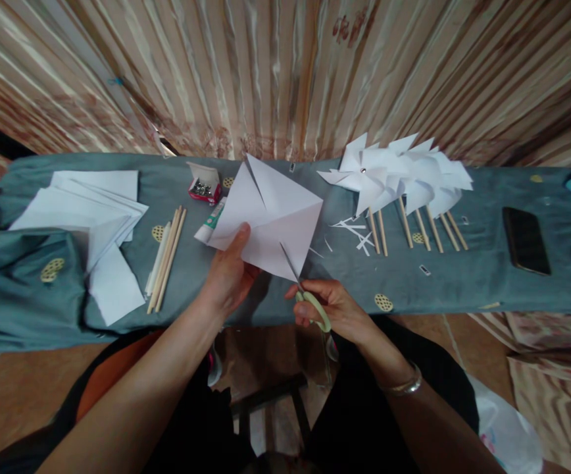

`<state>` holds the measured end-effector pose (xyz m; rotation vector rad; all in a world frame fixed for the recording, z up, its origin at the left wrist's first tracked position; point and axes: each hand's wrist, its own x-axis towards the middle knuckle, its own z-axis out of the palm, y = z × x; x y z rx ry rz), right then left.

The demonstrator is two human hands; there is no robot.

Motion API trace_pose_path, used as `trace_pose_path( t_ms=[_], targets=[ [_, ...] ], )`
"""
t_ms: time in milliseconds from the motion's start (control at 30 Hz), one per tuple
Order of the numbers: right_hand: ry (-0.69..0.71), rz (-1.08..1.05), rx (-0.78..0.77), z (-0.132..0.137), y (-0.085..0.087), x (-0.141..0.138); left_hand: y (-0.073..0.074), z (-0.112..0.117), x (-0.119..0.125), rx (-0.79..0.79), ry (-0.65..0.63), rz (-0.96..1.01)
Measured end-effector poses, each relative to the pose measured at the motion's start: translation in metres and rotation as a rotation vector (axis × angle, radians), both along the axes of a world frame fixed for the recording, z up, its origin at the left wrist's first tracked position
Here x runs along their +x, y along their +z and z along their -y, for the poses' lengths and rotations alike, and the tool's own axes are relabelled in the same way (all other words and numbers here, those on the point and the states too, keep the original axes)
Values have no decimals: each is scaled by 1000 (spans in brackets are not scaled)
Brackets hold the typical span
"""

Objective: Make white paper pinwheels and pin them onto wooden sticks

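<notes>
My left hand (233, 273) grips a square sheet of white paper (275, 227) by its lower left edge, thumb on top. Fold lines cross the sheet, and a slit runs inward from its top corner. In my right hand (332, 303) is a pair of scissors (318, 309) with pale green handles. Their blades lie at the paper's lower corner, pointing toward its middle. Just behind the sheet are a green and white tube (210, 222), partly covered by the paper, and a small red box (204, 187) of metal pins.
On the left lie white paper sheets (81, 197) and several wooden sticks (170, 260). Paper pinwheels (379, 174) on sticks are at the back right, with paper scraps (359, 230) before them. A phone (526, 240) rests further right on the grey cloth (335, 283).
</notes>
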<state>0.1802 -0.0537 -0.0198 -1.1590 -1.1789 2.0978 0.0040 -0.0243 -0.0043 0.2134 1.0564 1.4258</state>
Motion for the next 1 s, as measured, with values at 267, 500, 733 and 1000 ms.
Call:
trace_pose_path(
  t_ms=[267,500,733,1000],
  targets=[
    [10,6,4,0,-3,1,1,1,1,-12,-23,7],
    [-13,9,-2,0,-1,-1,1,1,0,-15,-6,1],
    [-17,10,-13,1,-2,-1,2,1,0,-14,3,-7],
    [-25,5,-25,2,-4,-1,2,0,1,-14,21,-9]
  ],
)
